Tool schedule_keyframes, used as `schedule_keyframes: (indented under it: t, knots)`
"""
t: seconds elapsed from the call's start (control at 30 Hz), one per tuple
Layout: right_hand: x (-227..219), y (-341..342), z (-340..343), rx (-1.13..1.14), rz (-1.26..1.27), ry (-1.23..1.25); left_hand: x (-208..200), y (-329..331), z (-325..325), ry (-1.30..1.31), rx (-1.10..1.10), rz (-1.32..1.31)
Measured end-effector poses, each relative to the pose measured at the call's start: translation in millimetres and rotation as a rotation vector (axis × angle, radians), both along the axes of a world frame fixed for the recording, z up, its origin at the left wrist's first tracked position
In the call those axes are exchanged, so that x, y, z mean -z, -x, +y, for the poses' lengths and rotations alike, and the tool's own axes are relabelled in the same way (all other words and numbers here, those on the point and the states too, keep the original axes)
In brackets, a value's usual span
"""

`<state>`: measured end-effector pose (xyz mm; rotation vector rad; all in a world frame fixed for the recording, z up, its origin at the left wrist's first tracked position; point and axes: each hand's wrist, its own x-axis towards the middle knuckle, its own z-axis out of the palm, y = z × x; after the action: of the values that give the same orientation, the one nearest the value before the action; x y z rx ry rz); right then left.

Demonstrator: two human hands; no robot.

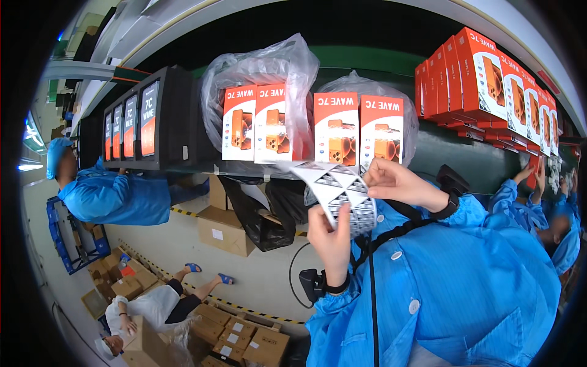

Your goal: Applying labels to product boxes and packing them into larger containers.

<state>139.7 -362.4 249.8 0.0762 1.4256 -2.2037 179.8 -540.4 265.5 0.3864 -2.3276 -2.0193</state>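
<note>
A roll of white stickers (338, 188) printed with black and grey triangles is in front of my chest, its loose strip reaching toward the phone boxes. My left hand (331, 240) grips the roll's lower edge, with the thumb up against it. At the roll's upper right edge, my right hand (400, 185) has thumb and forefinger pinched together; whether a single sticker is between them cannot be made out. Just beyond the strip stand orange-and-white phone boxes, a pair (335, 125) at the right and another pair (239, 125) at the left, partly wrapped in clear plastic bags (260, 64).
Stacked phone boxes (480, 73) fill the bench's right end. A black case (165, 131) with several phone boxes stands at the left. Below hang black bags (272, 229) beside a carton (223, 229). Co-workers are at left (116, 189), lower left (156, 309) and right (559, 229).
</note>
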Motion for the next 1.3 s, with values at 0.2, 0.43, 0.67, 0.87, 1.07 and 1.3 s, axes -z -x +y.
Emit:
schedule_keyframes:
  t: [0.2,0.43,0.67,0.87,1.07,1.3]
  knots:
    - [-18,-6,2,0.112,0.030,0.036,-8,-21,9,-0.370,0.058,0.078]
    - [-45,-25,-7,0.009,0.676,-0.491,-3,-40,10,-0.243,0.061,0.116]
    - [-46,-28,-15,-0.062,0.695,-0.477,-9,-47,3,-0.199,0.061,0.008]
    - [-42,-18,-29,-0.125,0.548,-0.444,-4,-39,-14,-0.204,0.124,0.029]
    - [-38,-6,-46,-0.135,0.484,-0.512,5,-28,-31,-0.090,0.132,0.082]
    - [-23,6,-56,-0.232,0.462,-0.480,15,-16,-50,0.529,0.036,0.069]
